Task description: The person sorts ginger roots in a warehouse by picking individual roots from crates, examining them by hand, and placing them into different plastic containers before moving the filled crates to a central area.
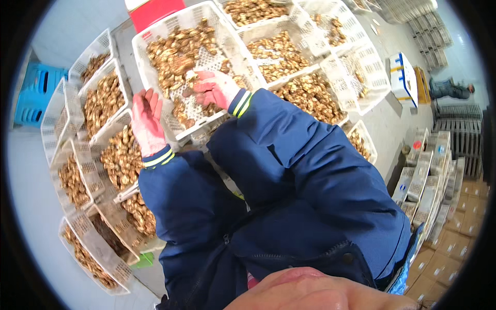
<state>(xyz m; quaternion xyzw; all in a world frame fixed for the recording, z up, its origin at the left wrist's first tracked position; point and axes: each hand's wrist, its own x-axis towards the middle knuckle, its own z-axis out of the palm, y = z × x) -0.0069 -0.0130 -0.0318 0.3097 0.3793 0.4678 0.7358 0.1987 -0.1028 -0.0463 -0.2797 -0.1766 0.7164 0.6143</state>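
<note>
My right hand (217, 89) reaches over a large white plastic crate (150, 77) in front of me. At its fingertips is a small pale lump of produce (191, 76), which its bent fingers seem to pinch. My left hand (148, 123) hovers at the crate's left edge, palm up, fingers apart and slightly curled, with nothing in it. Knobbly brown-and-cream lumps (173, 54) cover much of the crate, heaped towards its far left. Part of the perforated crate floor (207, 61) shows among them.
More white crates of similar lumps stand on the left (103, 106) and right (310, 98). Beyond the crate is a red box (155, 13); blue plastic containers (35, 95) stand far left. At right are a white box (403, 80), stacked crates (426, 170), cartons (454, 237) and another person (449, 89).
</note>
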